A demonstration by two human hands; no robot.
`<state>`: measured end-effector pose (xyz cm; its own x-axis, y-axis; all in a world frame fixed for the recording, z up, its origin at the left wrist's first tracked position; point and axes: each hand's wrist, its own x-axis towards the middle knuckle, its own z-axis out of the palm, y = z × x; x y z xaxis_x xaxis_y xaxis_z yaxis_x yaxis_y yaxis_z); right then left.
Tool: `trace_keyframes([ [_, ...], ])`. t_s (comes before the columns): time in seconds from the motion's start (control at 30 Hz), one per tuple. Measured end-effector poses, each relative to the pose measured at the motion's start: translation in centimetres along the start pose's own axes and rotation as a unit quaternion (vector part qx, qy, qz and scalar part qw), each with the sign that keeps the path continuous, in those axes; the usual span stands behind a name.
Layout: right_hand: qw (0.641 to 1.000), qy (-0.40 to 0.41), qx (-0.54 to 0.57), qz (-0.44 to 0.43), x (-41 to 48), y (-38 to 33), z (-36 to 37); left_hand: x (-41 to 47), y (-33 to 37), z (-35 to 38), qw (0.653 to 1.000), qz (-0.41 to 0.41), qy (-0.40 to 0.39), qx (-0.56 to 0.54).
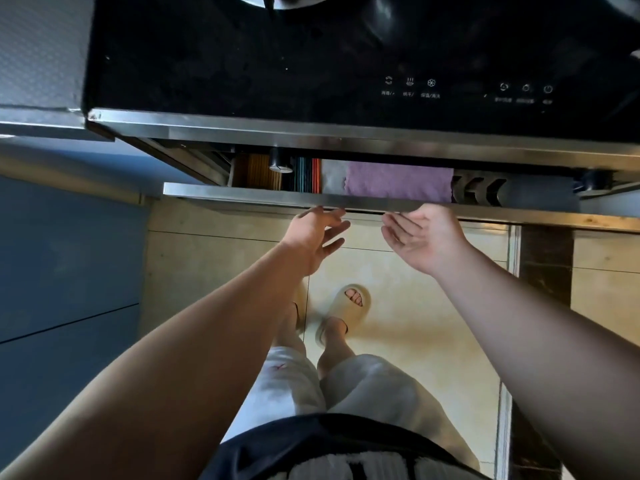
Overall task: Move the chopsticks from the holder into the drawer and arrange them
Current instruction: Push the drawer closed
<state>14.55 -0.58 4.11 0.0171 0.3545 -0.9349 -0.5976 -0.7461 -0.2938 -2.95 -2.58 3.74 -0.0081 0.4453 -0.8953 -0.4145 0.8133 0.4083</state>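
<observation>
Loose, spread, holding nothing: fingers (334, 233) of left hand (311, 237) and right hand (424, 237), at the front lip of the drawer (242, 193). Chopsticks (259, 174) lying inside, toward eleven o'clock, near a purple cloth (398, 183). Likely shutting the drawer; next, pressing evenly at both sides.

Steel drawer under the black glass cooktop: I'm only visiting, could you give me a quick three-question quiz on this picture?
1. True or false: the steel-fronted drawer is pulled fully out.
2. Which cloth lies in the drawer beside the grey cloth? A purple, B green, C yellow.
3. Fill in: the left hand and the right hand, both near the drawer's front edge, hold ____.

Key
1. False: it is open only by a narrow gap.
2. A: the purple folded cloth.
3. Nothing: both hands have relaxed, open fingers.
</observation>
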Motion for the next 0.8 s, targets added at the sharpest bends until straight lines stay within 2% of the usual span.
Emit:
trace_keyframes([
  [0.8, 0.998, -0.017, -0.003, -0.059, 3.1, -3.0, 3.8, 4.8, 4.8, 0.9, 0.997, 0.036, -0.029, 0.056],
])
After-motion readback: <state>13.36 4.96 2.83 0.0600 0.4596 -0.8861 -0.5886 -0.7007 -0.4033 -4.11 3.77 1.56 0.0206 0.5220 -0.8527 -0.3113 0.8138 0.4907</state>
